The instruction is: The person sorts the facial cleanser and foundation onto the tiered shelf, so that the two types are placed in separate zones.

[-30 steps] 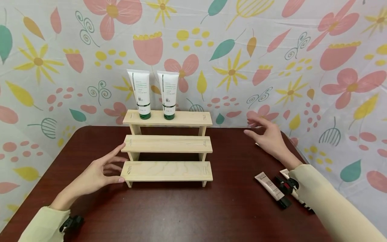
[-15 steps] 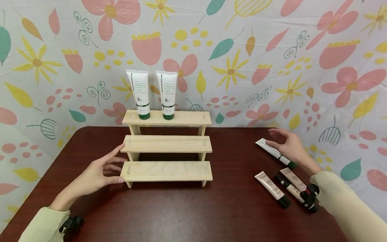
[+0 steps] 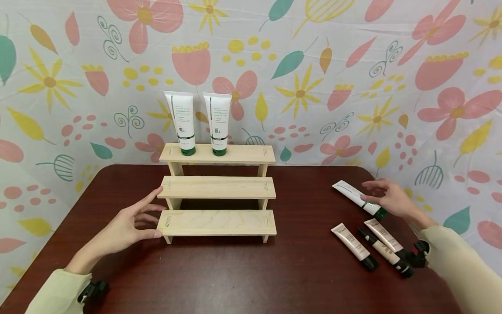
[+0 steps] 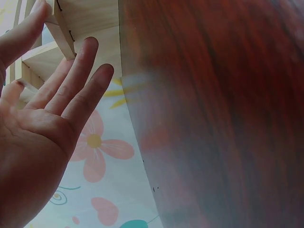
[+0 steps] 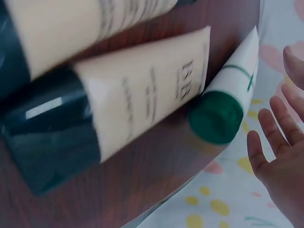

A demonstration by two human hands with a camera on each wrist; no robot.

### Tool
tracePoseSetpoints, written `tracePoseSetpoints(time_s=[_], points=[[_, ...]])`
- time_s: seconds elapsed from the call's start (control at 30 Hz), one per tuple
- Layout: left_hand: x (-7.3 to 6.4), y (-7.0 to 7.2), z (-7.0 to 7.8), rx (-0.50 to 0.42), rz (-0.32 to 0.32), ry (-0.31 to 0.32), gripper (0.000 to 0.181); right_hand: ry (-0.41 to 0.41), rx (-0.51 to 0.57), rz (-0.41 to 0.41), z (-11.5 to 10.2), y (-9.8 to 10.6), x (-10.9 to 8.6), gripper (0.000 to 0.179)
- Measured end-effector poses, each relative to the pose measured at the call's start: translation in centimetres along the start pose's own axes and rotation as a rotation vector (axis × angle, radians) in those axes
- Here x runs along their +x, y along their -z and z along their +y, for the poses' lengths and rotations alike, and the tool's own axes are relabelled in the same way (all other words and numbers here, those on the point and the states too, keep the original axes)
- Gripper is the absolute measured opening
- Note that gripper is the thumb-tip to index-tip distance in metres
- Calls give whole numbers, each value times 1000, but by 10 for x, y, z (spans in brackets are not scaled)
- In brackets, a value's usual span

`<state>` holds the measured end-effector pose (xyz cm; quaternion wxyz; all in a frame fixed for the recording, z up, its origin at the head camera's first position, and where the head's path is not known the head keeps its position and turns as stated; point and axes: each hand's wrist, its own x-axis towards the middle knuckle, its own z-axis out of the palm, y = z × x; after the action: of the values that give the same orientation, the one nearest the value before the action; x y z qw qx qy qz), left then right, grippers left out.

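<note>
Shifting rightward, our empty, unclenched right hand (image 3: 393, 201) is hovering near the white tube (image 3: 353, 195) lying at frame right; we are expecting it light, squeezable, best pinched near its stiff cap (image 3: 380, 213).

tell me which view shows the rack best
The head view: it shows the rack nearly whole, from the front and above, with the left hand only at its left side. The left wrist view catches just part of it, upper left, partly behind that hand; the right wrist view shows none.
</note>
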<state>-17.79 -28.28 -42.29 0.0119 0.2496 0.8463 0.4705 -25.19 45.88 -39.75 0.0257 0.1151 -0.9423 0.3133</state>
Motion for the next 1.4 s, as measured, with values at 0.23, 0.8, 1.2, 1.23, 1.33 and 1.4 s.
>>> tracePoseSetpoints(time_s=[0.23,0.8,1.2,1.23,1.33,1.4], points=[[0,0,-1,-2,-3,10,109,-43,-41,-75,16,6,-6,54],[-1,-1,-2,-5,-5,6,108,-76,-81,-175,34,11,-1,60],[0,0,0,11,-3,18,110,-134,-78,-210,34,17,7,52],[0,0,0,12,-4,18,110,-143,-68,-221,34,17,7,52],[0,1,0,15,1,17,110,-157,-37,-261,33,18,9,54],[0,1,0,18,5,14,110,-161,-17,-285,32,18,10,55]])
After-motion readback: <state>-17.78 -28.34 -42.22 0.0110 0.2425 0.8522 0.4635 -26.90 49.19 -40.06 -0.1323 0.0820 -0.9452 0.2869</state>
